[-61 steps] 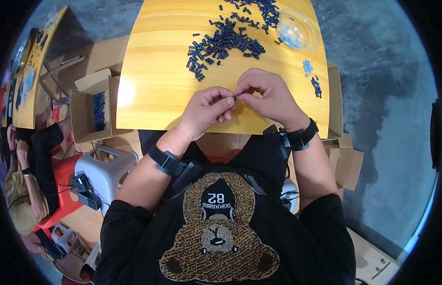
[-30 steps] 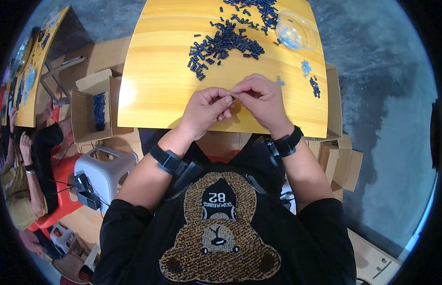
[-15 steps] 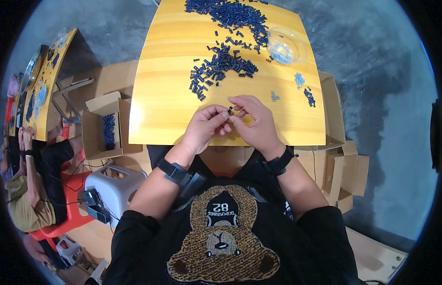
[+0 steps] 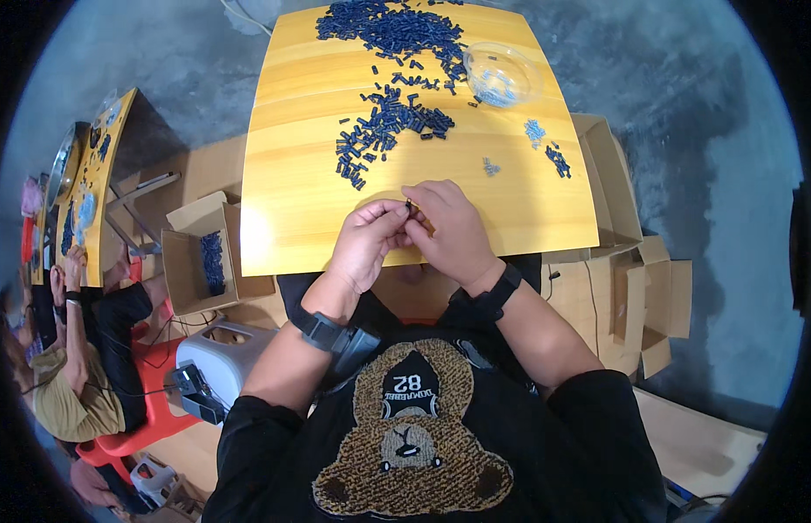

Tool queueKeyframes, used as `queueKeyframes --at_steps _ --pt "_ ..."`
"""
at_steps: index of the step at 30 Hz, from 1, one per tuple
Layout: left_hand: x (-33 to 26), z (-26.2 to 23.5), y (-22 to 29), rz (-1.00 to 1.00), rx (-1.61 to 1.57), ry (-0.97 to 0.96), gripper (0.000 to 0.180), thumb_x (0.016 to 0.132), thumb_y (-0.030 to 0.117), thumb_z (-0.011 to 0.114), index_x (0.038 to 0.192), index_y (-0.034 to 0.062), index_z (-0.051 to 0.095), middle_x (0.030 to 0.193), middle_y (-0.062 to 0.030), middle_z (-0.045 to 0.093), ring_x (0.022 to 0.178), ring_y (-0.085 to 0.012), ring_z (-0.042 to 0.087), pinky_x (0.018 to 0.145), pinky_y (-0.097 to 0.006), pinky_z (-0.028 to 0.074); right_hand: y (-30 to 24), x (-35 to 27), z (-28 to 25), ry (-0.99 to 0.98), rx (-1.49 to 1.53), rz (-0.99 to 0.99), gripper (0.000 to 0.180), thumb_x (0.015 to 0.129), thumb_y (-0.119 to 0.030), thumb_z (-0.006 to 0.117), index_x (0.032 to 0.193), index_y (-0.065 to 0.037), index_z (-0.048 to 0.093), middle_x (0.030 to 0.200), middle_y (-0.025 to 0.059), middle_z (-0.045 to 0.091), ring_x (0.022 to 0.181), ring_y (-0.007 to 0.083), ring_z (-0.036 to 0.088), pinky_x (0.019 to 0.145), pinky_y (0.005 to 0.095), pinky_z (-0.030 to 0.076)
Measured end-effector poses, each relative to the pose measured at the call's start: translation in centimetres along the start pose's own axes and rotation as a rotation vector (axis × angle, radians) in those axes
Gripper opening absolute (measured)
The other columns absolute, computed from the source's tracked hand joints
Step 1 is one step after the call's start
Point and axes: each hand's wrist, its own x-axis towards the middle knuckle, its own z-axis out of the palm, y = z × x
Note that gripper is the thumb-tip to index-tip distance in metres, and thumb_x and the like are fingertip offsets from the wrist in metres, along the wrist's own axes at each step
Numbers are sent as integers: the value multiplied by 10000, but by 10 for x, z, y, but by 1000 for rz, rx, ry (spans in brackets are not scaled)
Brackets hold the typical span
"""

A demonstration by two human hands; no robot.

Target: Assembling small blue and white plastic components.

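Near the table's front edge, my left hand and my right hand meet with fingers closed. A small black part is pinched between their fingertips; most of it is hidden, so its exact kind does not show. Past my hands lies a loose pile of small dark cylindrical parts, and farther back a larger heap of the same dark parts. To the right are a few small pale pieces, a little heap of light-blue pieces and a small cluster of dark parts.
A clear round bowl holding light-blue pieces stands on the yellow table at back right. Open cardboard boxes flank the table; the left box contains dark parts. A grey stool stands left, where another person sits at a second table.
The view has shifted slightly, so the table sits a little to the left at its far end. My right hand's fingers have closed further over the small black part.
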Motion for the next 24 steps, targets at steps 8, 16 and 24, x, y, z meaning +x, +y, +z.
queueKeyframes --at_steps 8,16,24 --pt "-23 19 1 -27 18 110 121 888 112 534 905 24 614 866 -61 635 749 -117 596 692 -238 482 -1 -15 -1 -26 33 -50 315 683 -42 605 991 3 556 918 153 559 881 319 527 781 387 448" --pt "-46 21 -11 -109 78 192 111 883 116 540 915 35 609 839 -44 635 700 -90 593 645 -222 506 -12 -39 -1 30 90 -55 306 657 -61 617 951 -4 554 888 162 548 881 334 513 775 393 434" --pt "-66 19 -45 -211 -46 225 124 913 144 486 892 59 574 759 -13 616 662 -75 586 632 -204 510 -10 -71 8 -27 -40 -18 198 635 -85 619 790 -37 505 786 132 493 805 320 494 694 406 418"
